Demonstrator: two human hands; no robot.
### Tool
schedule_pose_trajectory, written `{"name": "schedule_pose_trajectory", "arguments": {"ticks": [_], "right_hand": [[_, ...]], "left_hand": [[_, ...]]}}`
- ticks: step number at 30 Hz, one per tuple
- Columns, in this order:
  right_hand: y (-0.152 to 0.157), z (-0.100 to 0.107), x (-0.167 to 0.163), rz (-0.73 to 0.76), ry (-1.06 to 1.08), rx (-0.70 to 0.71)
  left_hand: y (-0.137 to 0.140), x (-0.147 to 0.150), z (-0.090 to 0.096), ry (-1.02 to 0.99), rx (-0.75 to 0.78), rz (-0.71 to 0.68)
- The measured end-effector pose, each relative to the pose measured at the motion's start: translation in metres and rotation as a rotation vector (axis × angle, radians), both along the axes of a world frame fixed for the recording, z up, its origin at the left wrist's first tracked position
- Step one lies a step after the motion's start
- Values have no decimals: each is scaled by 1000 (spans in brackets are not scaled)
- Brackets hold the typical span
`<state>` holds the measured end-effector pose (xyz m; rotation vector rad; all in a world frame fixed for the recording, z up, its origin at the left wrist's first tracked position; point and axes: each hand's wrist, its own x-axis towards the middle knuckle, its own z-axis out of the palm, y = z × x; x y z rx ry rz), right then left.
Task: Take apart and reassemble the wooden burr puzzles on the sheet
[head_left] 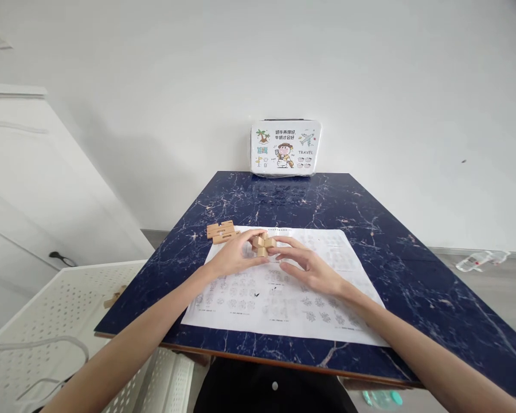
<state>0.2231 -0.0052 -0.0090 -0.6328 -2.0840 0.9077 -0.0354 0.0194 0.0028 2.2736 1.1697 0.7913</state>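
A small wooden burr puzzle (263,244) of crossed, interlocking blocks is between my hands, over the paper sheet. My left hand (236,252) grips it from the left, thumb at the near side and fingers at the far side. From the right, my right hand (305,261) reaches the puzzle with its fingertips, the fingers apart and curved. Under both hands lies a white instruction sheet (249,318) printed with rows of small puzzle diagrams. Several flat, slotted wooden pieces (222,232) lie at the sheet's far left corner, beyond my left hand.
The table (292,201) has a dark blue marbled top. A white box (286,148) with cartoon prints stands at its far edge, against the wall. Left of the table is a white perforated surface (38,321) with a cable and a wooden piece. Plastic bottles (473,261) lie on the floor.
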Motion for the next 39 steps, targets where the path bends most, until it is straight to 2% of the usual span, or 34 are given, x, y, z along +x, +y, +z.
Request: {"name": "schedule_pose_trajectory", "arguments": {"ticks": [2, 4, 7, 11, 20, 27, 34, 39], "right_hand": [[1, -2, -1, -61, 41, -15], [2, -6, -2, -181, 36, -8], [2, -13, -3, -279, -73, 50], [1, -17, -2, -261, -204, 143], [0, -13, 2, -273, -224, 315], [-1, -13, 4, -286, -257, 291], [-5, -10, 0, -343, -232, 373], [-7, -8, 0, -318, -182, 265]], "left_hand": [[-1, 2, 0, -3, 14, 8], [-2, 4, 0, 8, 39, -12], [-4, 6, -1, 13, 87, -69], [-7, 8, -1, 5, 78, -95], [-6, 11, 6, -20, 18, -119], [-10, 14, 3, -6, 69, -128], [-11, 14, -3, 14, 194, -98], [-10, 15, -2, 1, 308, -127]]}}
